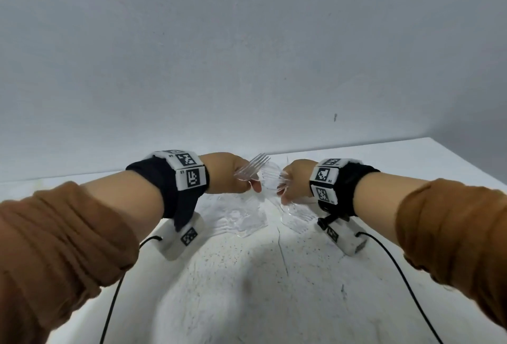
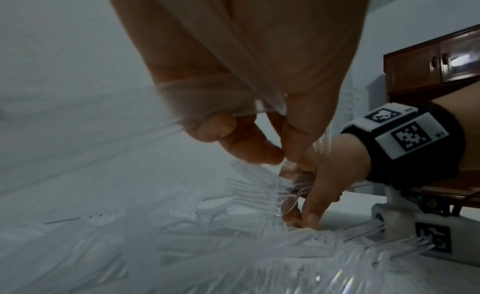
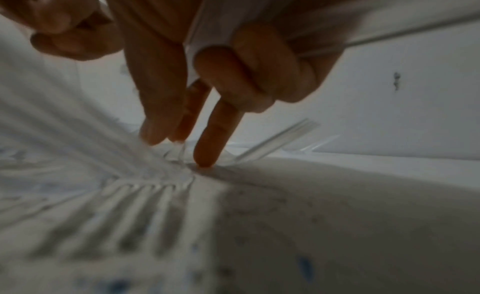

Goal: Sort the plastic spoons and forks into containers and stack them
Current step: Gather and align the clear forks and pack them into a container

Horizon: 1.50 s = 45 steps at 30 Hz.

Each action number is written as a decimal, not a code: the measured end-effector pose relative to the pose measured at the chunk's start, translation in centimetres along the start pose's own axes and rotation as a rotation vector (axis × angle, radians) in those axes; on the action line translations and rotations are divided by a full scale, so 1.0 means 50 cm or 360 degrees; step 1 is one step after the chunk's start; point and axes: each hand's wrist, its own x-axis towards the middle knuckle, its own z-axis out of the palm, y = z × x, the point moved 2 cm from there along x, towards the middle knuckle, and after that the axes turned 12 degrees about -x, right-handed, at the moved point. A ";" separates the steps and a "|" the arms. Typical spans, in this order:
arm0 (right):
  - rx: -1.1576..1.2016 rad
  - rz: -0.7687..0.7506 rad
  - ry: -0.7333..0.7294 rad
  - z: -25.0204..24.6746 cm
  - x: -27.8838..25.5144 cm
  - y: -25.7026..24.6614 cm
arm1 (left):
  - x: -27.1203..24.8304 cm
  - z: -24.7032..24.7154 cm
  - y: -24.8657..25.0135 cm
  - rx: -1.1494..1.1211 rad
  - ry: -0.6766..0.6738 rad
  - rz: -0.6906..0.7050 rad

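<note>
My left hand (image 1: pixel 238 176) grips a bundle of clear plastic forks (image 1: pixel 255 164), tines pointing up and to the right; in the left wrist view their handles (image 2: pixel 215 97) cross my palm under curled fingers. My right hand (image 1: pixel 293 179) holds a nested bunch of clear spoons (image 1: pixel 270 179) close against the left hand. Its index finger (image 3: pixel 205 146) reaches down and touches the table beside a loose fork (image 3: pixel 285 140). A spoon bowl (image 2: pixel 288 204) shows in the right hand (image 2: pixel 324 185). A loose pile of clear cutlery (image 1: pixel 241 217) lies under both hands.
The white speckled table (image 1: pixel 274 288) runs back to a grey wall, its far edge just behind my hands. More clear forks (image 1: pixel 297 220) lie beneath the right wrist. Black cables (image 1: pixel 115 297) trail from both wrist cameras. A brown wooden cabinet (image 2: pixel 428 68) stands beyond the table.
</note>
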 end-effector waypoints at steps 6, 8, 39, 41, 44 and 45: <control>0.0058 0.0016 -0.0095 0.000 -0.006 0.014 | 0.024 0.022 0.011 0.0060 -0.0134 0.0065; 0.0122 0.0047 -0.0097 0.001 -0.016 0.022 | 0.032 0.030 0.018 0.0145 -0.0149 0.0095; 0.1826 0.0359 0.0702 -0.042 -0.138 0.118 | 0.067 0.012 0.068 -0.0378 0.0357 0.0150; 0.1905 0.0364 0.0700 -0.045 -0.134 0.109 | 0.054 0.000 0.061 -0.0660 0.0438 0.0122; 0.2027 0.0277 0.0698 -0.044 -0.121 0.084 | 0.032 -0.010 0.055 -0.0874 0.0494 0.0140; 0.2045 0.0261 0.0709 -0.042 -0.117 0.077 | 0.027 -0.011 0.053 -0.0919 0.0506 0.0141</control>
